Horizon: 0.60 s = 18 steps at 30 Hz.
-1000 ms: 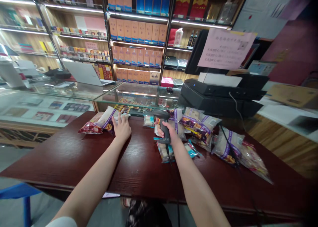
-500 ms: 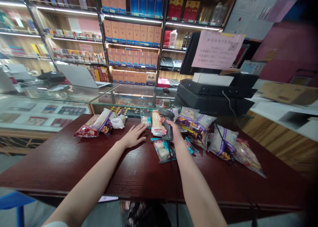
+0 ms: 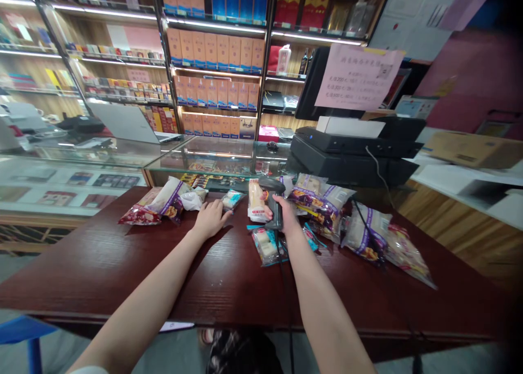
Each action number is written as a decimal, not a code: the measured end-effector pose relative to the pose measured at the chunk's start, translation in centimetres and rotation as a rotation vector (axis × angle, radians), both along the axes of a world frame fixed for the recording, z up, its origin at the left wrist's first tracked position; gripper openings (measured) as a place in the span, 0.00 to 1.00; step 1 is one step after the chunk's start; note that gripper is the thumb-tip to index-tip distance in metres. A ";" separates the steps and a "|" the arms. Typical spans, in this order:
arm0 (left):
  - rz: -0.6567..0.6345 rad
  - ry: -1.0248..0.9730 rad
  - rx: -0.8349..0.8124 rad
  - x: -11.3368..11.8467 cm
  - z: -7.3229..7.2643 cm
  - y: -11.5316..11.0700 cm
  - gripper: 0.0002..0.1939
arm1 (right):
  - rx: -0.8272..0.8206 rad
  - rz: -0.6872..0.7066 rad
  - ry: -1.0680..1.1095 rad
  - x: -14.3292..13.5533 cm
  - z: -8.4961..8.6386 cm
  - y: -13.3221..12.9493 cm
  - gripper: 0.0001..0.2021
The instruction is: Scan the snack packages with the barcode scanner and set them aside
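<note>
A black handheld barcode scanner (image 3: pixel 276 213) is upright in my right hand (image 3: pixel 288 215), its fingers wrapped round the handle. Just left of its head stands a cream-coloured bag (image 3: pixel 256 202) with a red and white label. My left hand (image 3: pixel 209 220) is on the table with fingers slightly bent and thumb apart. A small clear-and-blue snack packet (image 3: pixel 232 199) lies at its thumb and fingertips; I cannot tell whether it is gripped. Below the scanner lies another blue-edged snack packet (image 3: pixel 265 245), and a similar packet (image 3: pixel 311 237) is partly behind my right wrist.
Purple-and-clear snack bags (image 3: pixel 322 202) are heaped at right, with more bags (image 3: pixel 368 237) beyond. Left are a red snack bag (image 3: pixel 141 209) and a crumpled white wrapper (image 3: pixel 192 201). Behind the dark table (image 3: pixel 122 270) stand a glass counter (image 3: pixel 204 153) and a monitor (image 3: pixel 310 98). The scanner's cable hangs down the front.
My left hand has moved left, its fingers drawing closer together. The small snack packet has shifted left and turned. My right hand and the scanner have hardly moved.
</note>
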<state>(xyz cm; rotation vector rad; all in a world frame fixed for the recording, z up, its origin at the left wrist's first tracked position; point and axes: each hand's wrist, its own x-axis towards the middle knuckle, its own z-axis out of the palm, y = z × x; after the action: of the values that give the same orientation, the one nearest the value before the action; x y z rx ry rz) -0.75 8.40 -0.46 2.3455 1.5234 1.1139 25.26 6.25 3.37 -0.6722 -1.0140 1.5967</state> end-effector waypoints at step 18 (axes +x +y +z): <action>0.186 -0.205 -0.040 -0.5 0.4 0.6 0.11 | 0.012 -0.047 -0.027 -0.8 0.8 -0.8 0.16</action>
<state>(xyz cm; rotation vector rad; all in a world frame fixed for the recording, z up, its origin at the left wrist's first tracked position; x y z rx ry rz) -1.20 9.00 -0.10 2.0249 1.6950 1.3057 24.47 5.49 4.18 -0.7060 -1.0196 1.5439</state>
